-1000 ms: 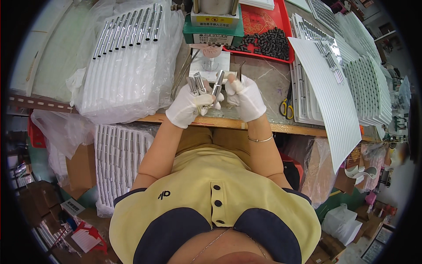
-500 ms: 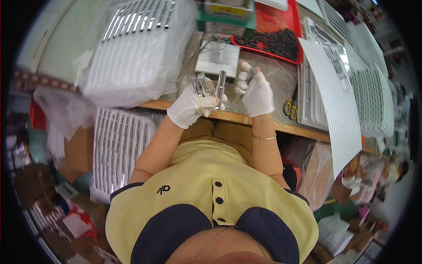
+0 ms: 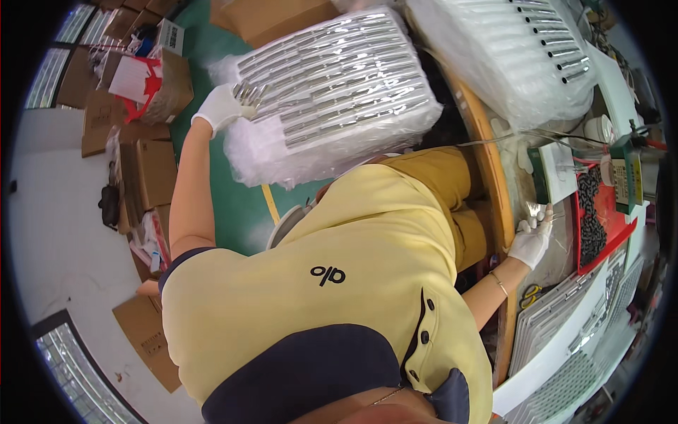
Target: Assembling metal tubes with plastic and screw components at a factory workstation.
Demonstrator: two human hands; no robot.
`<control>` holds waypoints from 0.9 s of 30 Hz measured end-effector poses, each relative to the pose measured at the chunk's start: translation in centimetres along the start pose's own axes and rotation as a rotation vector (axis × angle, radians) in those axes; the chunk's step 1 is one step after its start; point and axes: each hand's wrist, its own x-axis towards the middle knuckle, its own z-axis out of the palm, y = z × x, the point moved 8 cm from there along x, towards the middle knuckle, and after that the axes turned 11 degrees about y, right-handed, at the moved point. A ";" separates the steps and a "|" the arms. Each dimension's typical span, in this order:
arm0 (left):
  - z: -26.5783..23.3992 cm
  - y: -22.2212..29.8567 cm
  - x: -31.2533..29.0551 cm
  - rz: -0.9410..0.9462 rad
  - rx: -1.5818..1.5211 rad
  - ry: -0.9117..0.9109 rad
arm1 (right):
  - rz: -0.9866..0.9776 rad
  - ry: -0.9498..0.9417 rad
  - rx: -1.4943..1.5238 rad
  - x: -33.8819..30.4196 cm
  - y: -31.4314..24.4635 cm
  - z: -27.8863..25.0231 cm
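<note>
head view: gloved left hand (image 3: 220,107) clamped on a bunch of small metal pieces (image 3: 248,92) at the edge of the bagged tray (image 3: 332,85) beside the table, gloved right hand (image 3: 531,240) pinching one piece (image 3: 541,210) at the table (image 3: 498,205) edge; light, stiff, likely slippery, best gripped mid-length.

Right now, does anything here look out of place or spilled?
Nothing looks spilled or damaged. The left hand holds a bunch of small metal parts against the bagged tray stack beside the bench; the right hand rests on the bench.
</note>
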 end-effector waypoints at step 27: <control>4.8 -4.0 -7.6 0.214 0.438 0.390 | 0.013 -0.064 -0.019 0.8 0.6 -0.5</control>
